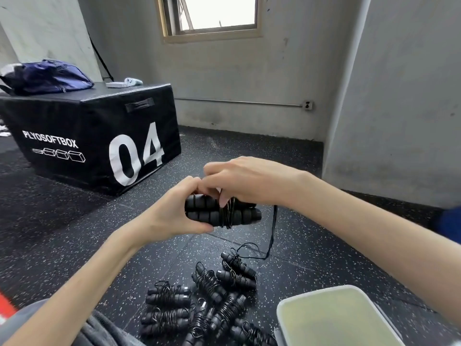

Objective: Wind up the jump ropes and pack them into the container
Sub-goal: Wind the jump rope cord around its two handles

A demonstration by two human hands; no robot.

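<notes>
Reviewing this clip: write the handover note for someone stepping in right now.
Left hand grips the paired handles of one rope. Right hand pinches the cord at the wraps; the rest of it trails to the floor.
Wound ropes lie in a pile on the floor beside the container.
Done: pile wound.
Left: finish this wrap, then pack all into the container; I see none in it.

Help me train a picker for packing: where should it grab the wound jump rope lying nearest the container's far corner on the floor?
Grip that wound jump rope across its paired handles at the middle, where the cord wraps bind them, coming straight down from above. It lies flat on the floor, apart from the container, so closing across both handles there should lift the bundle whole.
</notes>
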